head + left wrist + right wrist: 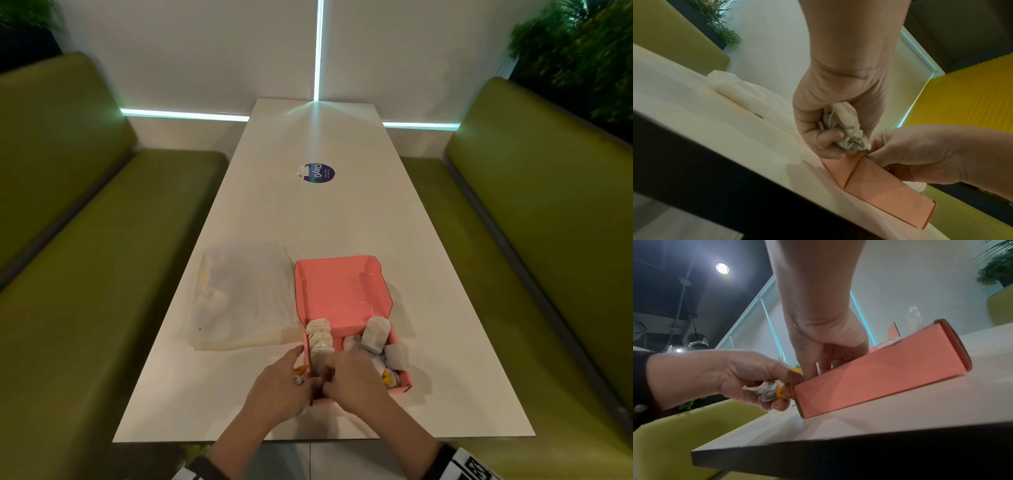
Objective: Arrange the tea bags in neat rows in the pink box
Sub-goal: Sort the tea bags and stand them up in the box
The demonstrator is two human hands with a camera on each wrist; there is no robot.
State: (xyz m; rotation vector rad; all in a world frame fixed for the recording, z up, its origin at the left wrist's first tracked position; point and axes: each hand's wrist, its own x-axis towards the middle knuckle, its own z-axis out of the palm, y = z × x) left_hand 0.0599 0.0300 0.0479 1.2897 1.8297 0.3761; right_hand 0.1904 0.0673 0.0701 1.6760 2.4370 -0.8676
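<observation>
The pink box [342,294] lies open near the table's front edge, its lid folded back. A neat row of tea bags [320,337] stands along its left wall, and loose tea bags [376,337] are heaped in its right half. My left hand [301,380] sits at the box's front left corner and grips a crumpled bunch of tea bags [844,128] with yellow tags [781,392]. My right hand [816,371] reaches down just behind the front wall and pinches a white tea bag [819,369]. Its fingertips are hidden inside the box.
A translucent plastic bag [239,298] lies flat just left of the box. A round blue sticker [320,173] marks the white table [308,222] farther back. Green benches [102,274] flank both long sides. The table's front edge [308,438] runs close under my wrists.
</observation>
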